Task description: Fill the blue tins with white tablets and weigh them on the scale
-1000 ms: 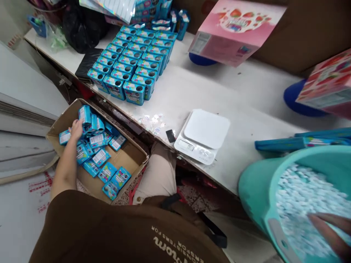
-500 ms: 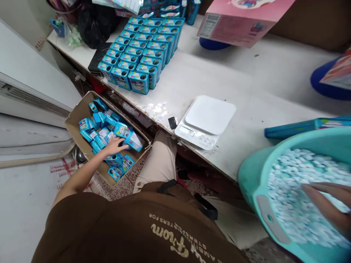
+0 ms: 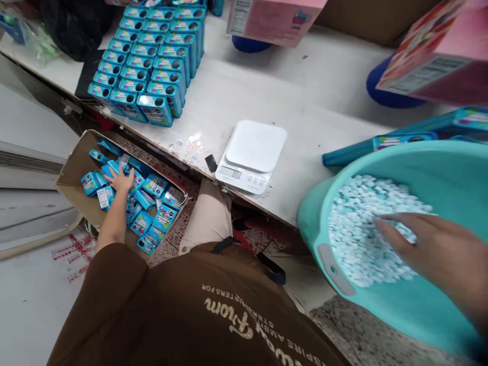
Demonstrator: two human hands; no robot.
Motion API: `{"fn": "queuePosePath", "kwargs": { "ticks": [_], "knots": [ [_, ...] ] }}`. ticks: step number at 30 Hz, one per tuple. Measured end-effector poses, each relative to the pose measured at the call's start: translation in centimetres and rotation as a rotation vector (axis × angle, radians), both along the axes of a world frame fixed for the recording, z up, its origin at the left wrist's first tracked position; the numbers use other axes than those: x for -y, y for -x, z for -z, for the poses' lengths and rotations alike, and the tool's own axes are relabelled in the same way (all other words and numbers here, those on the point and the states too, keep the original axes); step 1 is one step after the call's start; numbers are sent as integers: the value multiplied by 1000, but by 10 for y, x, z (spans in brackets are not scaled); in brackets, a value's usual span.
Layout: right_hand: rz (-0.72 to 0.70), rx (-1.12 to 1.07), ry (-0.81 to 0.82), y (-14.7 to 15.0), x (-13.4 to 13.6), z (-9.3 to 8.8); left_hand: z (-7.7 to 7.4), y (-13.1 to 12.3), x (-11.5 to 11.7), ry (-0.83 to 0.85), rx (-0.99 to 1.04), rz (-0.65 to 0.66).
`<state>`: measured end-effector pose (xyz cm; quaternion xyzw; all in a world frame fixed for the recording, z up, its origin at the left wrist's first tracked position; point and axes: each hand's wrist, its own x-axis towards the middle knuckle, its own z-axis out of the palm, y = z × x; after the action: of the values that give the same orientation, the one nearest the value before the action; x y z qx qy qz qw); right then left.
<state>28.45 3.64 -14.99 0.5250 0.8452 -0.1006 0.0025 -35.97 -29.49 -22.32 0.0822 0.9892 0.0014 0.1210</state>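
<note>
My left hand reaches down into a cardboard box on the floor at my left and lies with fingers spread on loose small blue packs. Nothing is gripped in it. My right hand rests palm down, fingers stretched out, on a heap of small white-blue candies inside a teal plastic tub at the lower right.
A white digital scale sits near the front edge of the white table. Several upright blue tins stand in rows at the back left. Pink cartons rest on blue stools behind. Flat blue sleeves lie beside the tub.
My left hand moved from the box's right side to its left-middle, onto other packs. My right hand slid further left across the candies. The view shifted right and down.
</note>
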Motion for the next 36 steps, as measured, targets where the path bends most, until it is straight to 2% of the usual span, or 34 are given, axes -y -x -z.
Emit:
{"fn": "queuePosePath", "kwargs": {
  "ticks": [2, 4, 7, 9, 12, 14, 16, 19, 21, 23, 25, 28, 31, 36],
  "knots": [
    [-13, 34, 28, 3, -6, 6, 5, -17, 12, 49, 43, 99],
    [53, 57, 4, 9, -13, 14, 3, -38, 28, 86, 110, 209],
    [124, 61, -12, 20, -22, 26, -7, -75, 50, 112, 191, 282],
    [99, 42, 13, 30, -21, 28, -17, -103, 59, 143, 183, 308],
    [18, -16, 76, 43, -12, 25, -33, -143, 56, 113, 40, 385],
    [5, -78, 119, 50, -6, 24, -40, -163, 43, 40, -54, 422],
    [33, -159, 135, 58, -1, 26, -41, -176, 24, 17, -20, 414],
    [52, -298, 112, 66, 7, 29, -32, -185, -7, 96, 120, 356],
    [-8, -380, 122, 69, 14, 26, -22, -186, -21, 162, 116, 300],
    [-110, -424, 166, 69, 22, 19, -13, -183, -30, 200, 79, 232],
    [-174, -423, 248, 70, 28, 9, -7, -177, -36, 206, 127, 186],
    [-206, -387, 375, 73, 34, -5, -6, -169, -41, 212, 240, 165],
    [-142, -324, 456, 77, 40, -16, -12, -168, -45, 177, 264, 119],
    [55, -271, 551, 90, 52, -29, -23, -182, -50, 8, 255, -64]
  ]
}}
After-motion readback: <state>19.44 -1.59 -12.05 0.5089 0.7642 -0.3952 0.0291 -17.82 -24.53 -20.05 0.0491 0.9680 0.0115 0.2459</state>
